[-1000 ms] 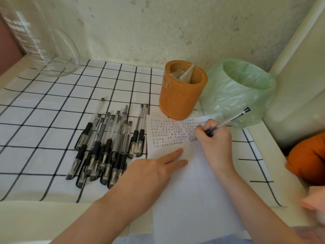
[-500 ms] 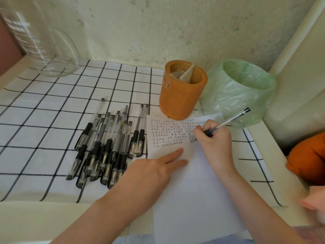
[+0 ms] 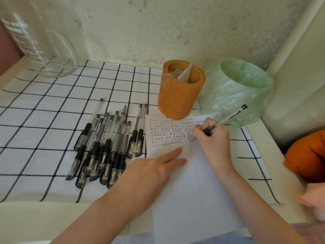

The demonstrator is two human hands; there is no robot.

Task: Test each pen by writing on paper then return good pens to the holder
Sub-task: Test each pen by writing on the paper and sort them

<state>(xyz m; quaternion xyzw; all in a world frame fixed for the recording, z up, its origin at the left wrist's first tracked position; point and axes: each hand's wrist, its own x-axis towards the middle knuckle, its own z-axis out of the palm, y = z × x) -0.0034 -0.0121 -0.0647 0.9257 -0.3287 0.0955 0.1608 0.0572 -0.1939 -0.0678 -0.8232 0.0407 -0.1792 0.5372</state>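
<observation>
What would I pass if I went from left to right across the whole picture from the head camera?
Glass jug → pile of pens → orange pen holder → green-bagged bin → orange object at the right edge. The hands and paper overlap these, so they are left out.

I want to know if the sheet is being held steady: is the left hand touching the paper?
Touching. The head view shows the left hand lying flat on the paper, with its straight fingers pressed onto the sheet and no gap beneath them.

Soft even daylight, faint shadows, wide-angle bending at edges, blurred lower-right corner
</observation>
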